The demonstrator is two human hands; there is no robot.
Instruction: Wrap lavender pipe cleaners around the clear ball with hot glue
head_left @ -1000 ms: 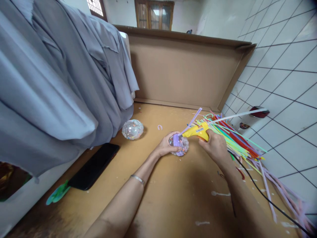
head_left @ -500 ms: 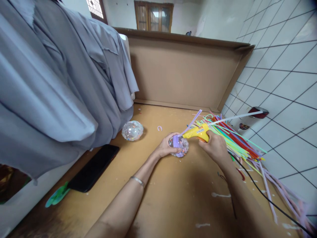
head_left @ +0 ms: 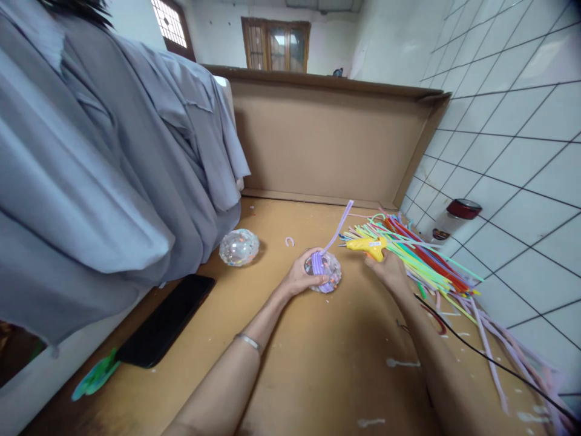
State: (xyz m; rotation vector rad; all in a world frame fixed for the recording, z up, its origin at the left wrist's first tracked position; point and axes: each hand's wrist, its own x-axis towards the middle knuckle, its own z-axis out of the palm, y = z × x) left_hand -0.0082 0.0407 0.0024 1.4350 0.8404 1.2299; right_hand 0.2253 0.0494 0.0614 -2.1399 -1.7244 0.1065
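My left hand is closed round a clear ball with coloured specks in it. Several rows of a purple pipe cleaner lie across the ball, and its loose end sticks up to the upper right. A yellow glue gun is gripped in my right hand, its metal tip pointing left and standing apart from the ball. Left of my left hand, a second clear ball sits on the table. Between the two balls lies a small curved pink piece.
A pile of coloured pipe cleaners lies at the right, beside a red-lidded jar by the tiled wall. The gun's black cord runs to the lower right. A black phone lies left; cardboard stands behind. Grey cloth hangs left.
The glue gun's tip has drawn back to the right, away from the purple rows on the ball. My left hand still holds the ball. The view has shifted slightly.
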